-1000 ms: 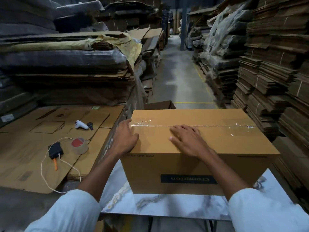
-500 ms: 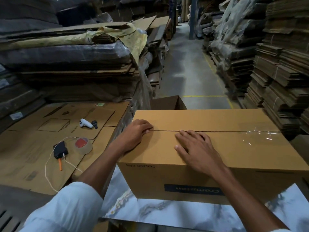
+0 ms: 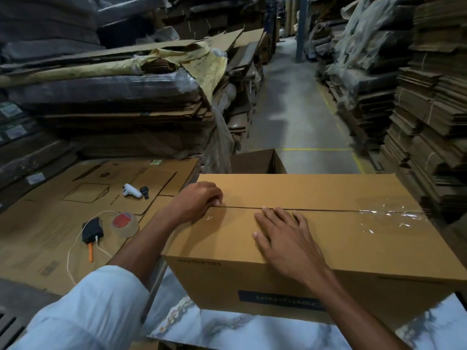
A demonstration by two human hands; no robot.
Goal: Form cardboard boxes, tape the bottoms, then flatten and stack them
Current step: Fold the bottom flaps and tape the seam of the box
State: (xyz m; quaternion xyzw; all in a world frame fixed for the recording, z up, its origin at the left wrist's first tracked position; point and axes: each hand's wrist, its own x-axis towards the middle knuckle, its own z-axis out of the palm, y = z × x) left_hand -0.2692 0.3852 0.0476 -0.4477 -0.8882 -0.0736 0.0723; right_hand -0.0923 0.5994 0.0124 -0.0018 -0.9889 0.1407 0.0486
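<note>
A formed brown cardboard box stands on a marble-patterned table, its closed flaps facing up. Clear tape shines over the right end of the centre seam. My left hand rests at the seam's left end with the fingers curled tight against it; whether they pinch any tape is hidden. Near the middle of the top, my right hand lies flat, fingers spread, with the fingertips touching the seam.
Left of the box, flat cardboard sheets carry a tape roll, a black corded tool with an orange handle and a white controller. An open box sits behind. Tall cardboard stacks line the aisle.
My left hand moved from the box's left edge up to the seam end and curled its fingers there. My right hand stayed flat on the top. The view shifted left.
</note>
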